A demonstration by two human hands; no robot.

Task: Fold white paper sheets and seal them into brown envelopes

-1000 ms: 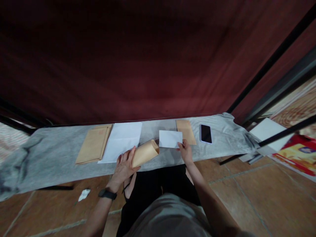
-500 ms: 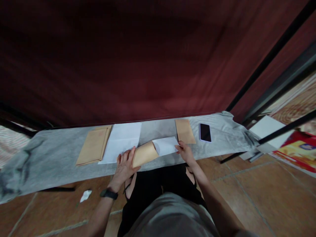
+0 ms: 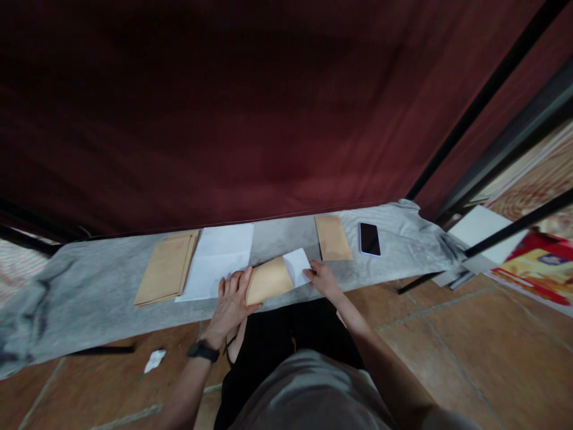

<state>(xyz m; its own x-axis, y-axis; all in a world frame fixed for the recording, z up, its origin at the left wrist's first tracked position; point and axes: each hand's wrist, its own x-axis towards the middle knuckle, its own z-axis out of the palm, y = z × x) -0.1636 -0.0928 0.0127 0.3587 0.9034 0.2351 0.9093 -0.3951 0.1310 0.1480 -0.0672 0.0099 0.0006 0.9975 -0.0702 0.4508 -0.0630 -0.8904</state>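
Note:
A brown envelope [image 3: 270,282] lies tilted near the front edge of the grey cloth, with a folded white paper [image 3: 297,266] partly inside its right-hand opening. My left hand [image 3: 231,304] grips the envelope's left end, thumb along the lower edge and fingers on top. The paper's outer right end is pinched by my right hand [image 3: 321,277]. Left of the envelope are white sheets [image 3: 219,257], and beyond them a stack of brown envelopes [image 3: 165,267]. Another brown envelope [image 3: 333,239] lies flat behind my right hand.
A phone [image 3: 370,239] lies on the right of the cloth-covered narrow table [image 3: 98,286]. Behind it hangs a dark red curtain [image 3: 268,119]. A red and yellow package [image 3: 539,269] is at far right. A crumpled white scrap [image 3: 154,361] lies on the tiled floor.
The white paper has slid left, deeper into the envelope, with my right hand moving along with it. Less of the paper shows. My left hand keeps its hold and has shifted slightly right.

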